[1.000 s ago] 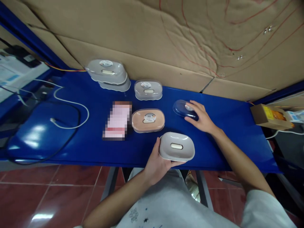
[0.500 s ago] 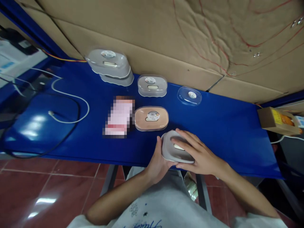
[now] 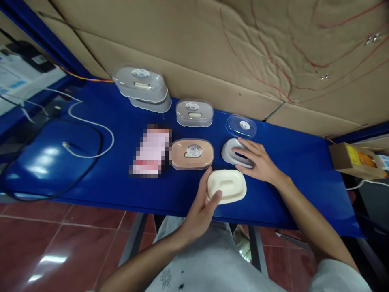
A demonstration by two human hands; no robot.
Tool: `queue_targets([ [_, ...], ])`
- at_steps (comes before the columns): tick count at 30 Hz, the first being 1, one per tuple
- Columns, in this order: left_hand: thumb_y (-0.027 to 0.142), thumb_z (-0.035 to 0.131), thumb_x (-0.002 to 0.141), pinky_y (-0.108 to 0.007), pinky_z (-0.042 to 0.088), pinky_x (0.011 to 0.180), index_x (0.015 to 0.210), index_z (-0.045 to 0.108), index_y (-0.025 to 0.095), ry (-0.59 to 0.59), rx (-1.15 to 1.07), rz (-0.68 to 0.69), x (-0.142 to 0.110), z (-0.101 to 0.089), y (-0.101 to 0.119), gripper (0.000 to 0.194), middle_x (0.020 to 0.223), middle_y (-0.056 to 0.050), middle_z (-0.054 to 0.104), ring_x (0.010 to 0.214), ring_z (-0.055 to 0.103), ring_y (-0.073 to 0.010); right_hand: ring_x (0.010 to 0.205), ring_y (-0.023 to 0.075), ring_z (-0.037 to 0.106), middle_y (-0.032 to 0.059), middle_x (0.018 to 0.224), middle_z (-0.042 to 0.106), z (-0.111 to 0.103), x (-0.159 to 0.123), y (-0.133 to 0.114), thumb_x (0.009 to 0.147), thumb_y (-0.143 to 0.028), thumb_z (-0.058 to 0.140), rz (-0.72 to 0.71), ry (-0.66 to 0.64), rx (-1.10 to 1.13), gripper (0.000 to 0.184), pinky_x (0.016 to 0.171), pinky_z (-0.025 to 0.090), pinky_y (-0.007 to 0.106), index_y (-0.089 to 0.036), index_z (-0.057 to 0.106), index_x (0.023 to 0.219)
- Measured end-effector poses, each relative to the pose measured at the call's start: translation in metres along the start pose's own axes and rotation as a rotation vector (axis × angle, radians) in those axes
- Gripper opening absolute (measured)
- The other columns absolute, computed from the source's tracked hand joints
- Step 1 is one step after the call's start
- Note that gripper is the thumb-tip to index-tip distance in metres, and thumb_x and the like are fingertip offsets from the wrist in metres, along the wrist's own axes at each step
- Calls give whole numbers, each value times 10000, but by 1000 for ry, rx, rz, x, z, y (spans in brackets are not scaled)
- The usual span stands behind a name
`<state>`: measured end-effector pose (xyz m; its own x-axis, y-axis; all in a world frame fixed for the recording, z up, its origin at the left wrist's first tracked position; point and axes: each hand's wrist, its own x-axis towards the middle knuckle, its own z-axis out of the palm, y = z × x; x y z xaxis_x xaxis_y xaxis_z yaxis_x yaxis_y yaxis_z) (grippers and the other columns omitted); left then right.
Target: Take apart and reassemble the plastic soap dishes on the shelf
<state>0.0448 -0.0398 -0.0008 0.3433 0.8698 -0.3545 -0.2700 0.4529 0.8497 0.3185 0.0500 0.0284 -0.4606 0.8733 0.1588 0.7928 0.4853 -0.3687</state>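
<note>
My left hand (image 3: pixel 205 202) holds a shallow cream oval plastic tray (image 3: pixel 231 182) near the table's front edge, its thumb on the rim and the fingers behind and below. Just beyond it, my right hand (image 3: pixel 258 162) grips a grey oval plastic cover (image 3: pixel 229 150) with a slot-like opening in its top, fingers over the far side and thumb at the near side. Both parts are apart. Behind the grey cover lies a clear oval lid (image 3: pixel 240 125) with a round label. To the left sits a peach oval box (image 3: pixel 193 160) with a label on its clear top.
A grey lidded box (image 3: pixel 194 117) and a stack of grey boxes (image 3: pixel 139 87) stand along the cardboard wall (image 3: pixel 170 52). A blurred-out pink item (image 3: pixel 152 150) lies beside the peach box. Cables (image 3: pixel 106 129) curl at left; an open carton (image 3: pixel 349 160) stands at right.
The grey piece held in both hands is now apart from the cream tray. My right hand has moved the grey cover away toward the clear lid; my left hand keeps the tray.
</note>
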Motion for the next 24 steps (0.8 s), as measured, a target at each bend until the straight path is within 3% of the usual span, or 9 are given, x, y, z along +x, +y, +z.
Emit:
queue_targets([
  [4,398,651,1062,-569,378,1323,1731,249,335,-58,496,307,2,-9,-1,783,1820,-148,250,1676,309,-353,1638,356,396,82,1751,437,4,25,21,1026,-506,656,-45,-37,-103,496,1302,353,656,-333,654,1491],
  [8,233,564,1086,-603,464,1263,1718,294,324,-88,916,480,10,-5,3,693,1789,-195,269,1646,368,-366,1677,356,314,90,1786,369,2,25,11,1059,-502,623,-52,38,-99,588,1331,296,670,-341,519,1615],
  [12,93,447,1087,-651,452,1263,1635,436,275,-14,1145,629,17,4,0,577,1770,-203,313,1655,350,-368,1583,351,479,32,1717,498,-2,-10,-16,1089,-371,571,-80,116,-40,601,1270,404,653,-445,414,1665],
  [15,58,463,1065,-635,500,1230,1563,510,234,30,1211,701,19,6,-2,531,1724,-207,391,1621,405,-376,1460,363,602,16,1626,601,-7,-40,-30,1065,-319,605,-74,157,-19,648,1187,492,648,-483,409,1660],
  [17,98,510,1068,-614,532,1198,1514,550,212,23,1231,763,16,6,-1,462,1673,-217,459,1571,467,-381,1411,358,638,15,1581,640,-11,-45,-35,1062,-290,601,-73,171,-15,655,1141,531,631,-487,411,1658],
  [20,176,580,1065,-547,574,1133,1415,614,184,-25,1207,877,6,6,6,351,1539,-213,587,1444,580,-358,1401,333,648,25,1556,659,-16,-12,-34,1087,-282,554,-115,166,-40,626,1146,534,595,-472,402,1663],
  [24,161,608,1041,-474,600,994,1279,665,160,-9,1218,966,-6,-3,20,244,1309,-176,704,1226,685,-311,1573,368,474,96,1707,494,-10,94,-23,1079,-427,583,-178,53,-100,631,1278,410,620,-344,404,1679],
])
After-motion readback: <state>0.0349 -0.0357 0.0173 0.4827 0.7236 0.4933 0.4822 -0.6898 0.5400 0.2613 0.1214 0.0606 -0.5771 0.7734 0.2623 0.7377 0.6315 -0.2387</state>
